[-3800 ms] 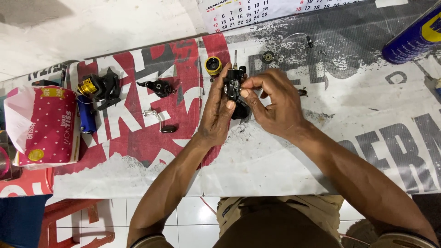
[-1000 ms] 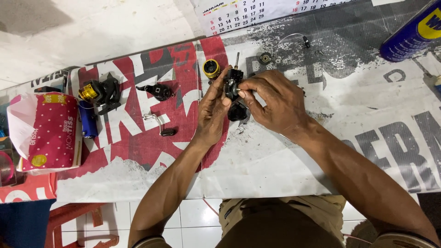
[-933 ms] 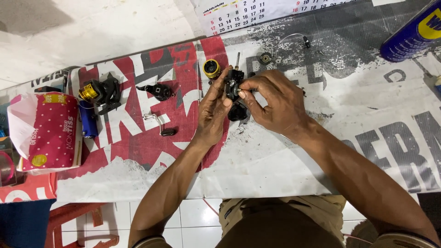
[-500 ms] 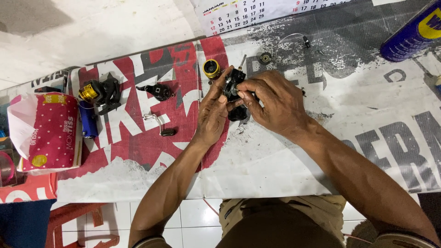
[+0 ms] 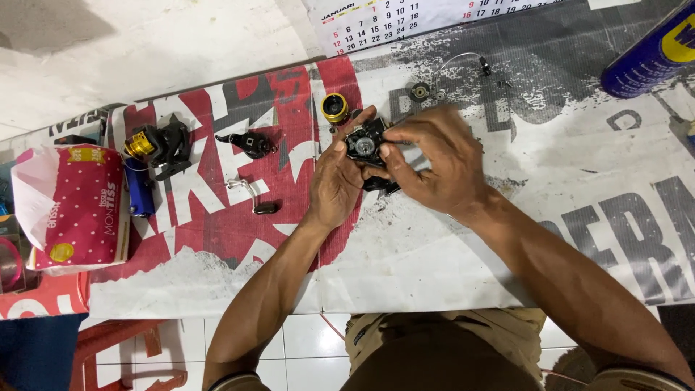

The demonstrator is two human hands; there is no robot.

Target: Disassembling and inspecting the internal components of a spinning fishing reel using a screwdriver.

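Both my hands hold a small black fishing-reel body [image 5: 365, 145] just above the printed banner [image 5: 449, 246] that covers the table. My left hand [image 5: 337, 181] cups it from the left, thumb against its side. My right hand [image 5: 434, 163] grips it from the right, with thumb and forefinger pinched at a round silver part in its open face. The lower part of the reel body is hidden behind my fingers.
Loose reel parts lie on the banner: a gold spool [image 5: 334, 107], a black rotor piece [image 5: 250, 143], a crank handle [image 5: 250, 197], a black-and-gold reel [image 5: 156, 145], a small gear [image 5: 420, 91] and a wire bail [image 5: 463, 61]. A red dotted packet [image 5: 76, 206] lies left; a blue spray can [image 5: 648, 54] far right.
The reel body has been turned slightly in my hands and my right fingers have shifted on its face. Nothing on the table has moved.
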